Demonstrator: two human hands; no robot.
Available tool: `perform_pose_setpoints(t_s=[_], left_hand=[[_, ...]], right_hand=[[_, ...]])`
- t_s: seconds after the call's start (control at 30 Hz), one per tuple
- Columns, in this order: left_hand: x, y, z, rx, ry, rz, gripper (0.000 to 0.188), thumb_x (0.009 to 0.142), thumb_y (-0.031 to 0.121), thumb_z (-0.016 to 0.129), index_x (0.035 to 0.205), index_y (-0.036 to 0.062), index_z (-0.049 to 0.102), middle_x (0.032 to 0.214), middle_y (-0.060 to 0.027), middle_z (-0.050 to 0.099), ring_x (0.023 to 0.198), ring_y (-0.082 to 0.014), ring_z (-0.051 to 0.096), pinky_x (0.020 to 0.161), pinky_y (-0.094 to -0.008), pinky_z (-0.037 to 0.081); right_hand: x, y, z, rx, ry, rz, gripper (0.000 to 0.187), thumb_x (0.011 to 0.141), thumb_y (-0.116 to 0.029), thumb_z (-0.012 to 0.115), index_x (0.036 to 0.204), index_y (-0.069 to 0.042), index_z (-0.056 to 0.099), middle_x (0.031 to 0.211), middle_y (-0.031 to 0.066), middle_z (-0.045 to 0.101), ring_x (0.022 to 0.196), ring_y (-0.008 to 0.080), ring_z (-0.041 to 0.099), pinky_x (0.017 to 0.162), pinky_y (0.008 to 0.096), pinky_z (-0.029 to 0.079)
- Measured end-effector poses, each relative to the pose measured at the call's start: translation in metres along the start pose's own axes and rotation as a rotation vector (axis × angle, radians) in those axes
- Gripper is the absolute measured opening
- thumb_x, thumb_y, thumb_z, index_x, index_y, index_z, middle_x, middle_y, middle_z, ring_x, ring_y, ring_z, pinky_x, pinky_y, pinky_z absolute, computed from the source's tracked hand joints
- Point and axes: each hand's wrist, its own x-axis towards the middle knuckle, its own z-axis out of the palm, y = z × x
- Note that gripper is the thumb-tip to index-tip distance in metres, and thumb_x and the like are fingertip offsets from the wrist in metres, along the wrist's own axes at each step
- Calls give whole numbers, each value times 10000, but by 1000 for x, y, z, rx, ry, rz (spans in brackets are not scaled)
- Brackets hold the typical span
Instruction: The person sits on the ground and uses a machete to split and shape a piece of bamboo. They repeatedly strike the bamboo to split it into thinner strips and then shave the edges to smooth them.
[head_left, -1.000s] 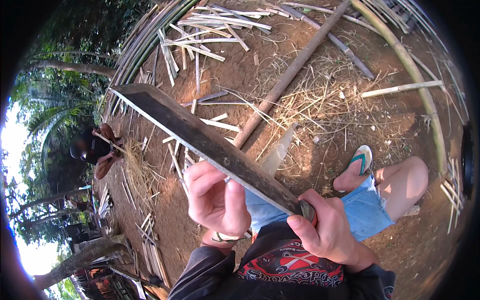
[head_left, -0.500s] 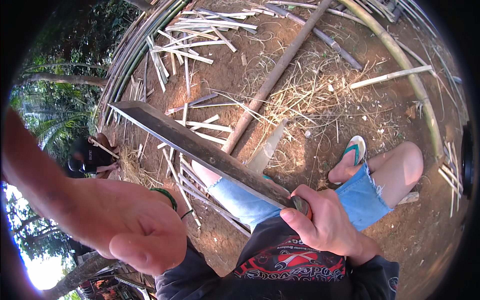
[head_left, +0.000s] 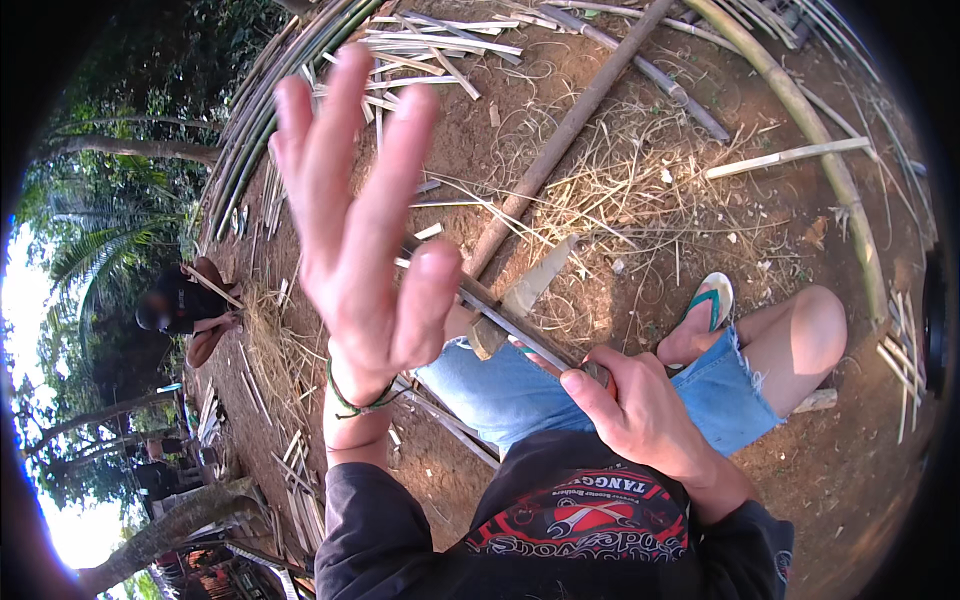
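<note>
My right hand (head_left: 645, 410) is closed around the handle of a large machete (head_left: 522, 338), held across my lap with its blade pointing up and to the left. Raised in front of that blade, my left hand (head_left: 355, 250) has its fingers spread and nothing in them; it hides the blade's far part. A cord bracelet circles the left wrist. On the ground beyond the machete lies a second, broad pale blade (head_left: 540, 280). Whether the left hand touches the machete cannot be told.
Split bamboo strips (head_left: 440, 45) lie scattered at the back left. A long pole (head_left: 590, 105) crosses the dirt beside a heap of shavings (head_left: 640, 190). A curved bamboo pole (head_left: 840, 160) borders the right. Another person (head_left: 190, 300) sits at the left, holding a stick.
My left hand has swung from the lower left up in front of the machete, its fingers now spread. The machete has turned, its blade now seen more edge-on; my right hand keeps its grip.
</note>
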Motion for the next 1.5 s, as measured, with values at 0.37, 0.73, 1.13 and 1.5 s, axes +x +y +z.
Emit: perform_pose_setpoints(t_s=[0.37, 0.73, 1.13, 1.5], left_hand=[[-92, 86, -22, -710, 84, -882, 190, 852, -129, 686, 1024, -63, 639, 1090, -162, 618, 998, -200, 627, 854, -294, 561], [-103, 87, -11, -744, 187, -875, 161, 859, -86, 718, 1001, -52, 651, 1085, -160, 635, 996, -199, 624, 837, -298, 539], [-104, 87, -10, -734, 186, -836, 149, 842, -95, 729, 972, -44, 679, 1069, -151, 650, 992, -212, 637, 837, -306, 536], [-105, 96, -11, -620, 183, -860, 127, 855, -75, 709, 967, -22, 682, 1089, -133, 632, 943, -165, 615, 793, -264, 496]], right_hand=[[2, 1, -3, 122, -99, 93, 519, 969, -444, 612, 827, 55, 616, 536, 179, 564, 530, 384, 625, 510, 457, 454], [-2, -10, 4, 31, -1, -48, 497, 963, -436, 622, 869, 52, 623, 530, 161, 531, 494, 348, 580, 493, 421, 434], [14, 25, 8, -22, 46, 4, 517, 949, -424, 642, 730, 40, 579, 553, 228, 548, 544, 409, 623, 508, 459, 452], [6, 21, 8, -19, 15, 79, 414, 955, -384, 646, 913, 28, 656, 556, 189, 558, 516, 386, 603, 495, 454, 454]])
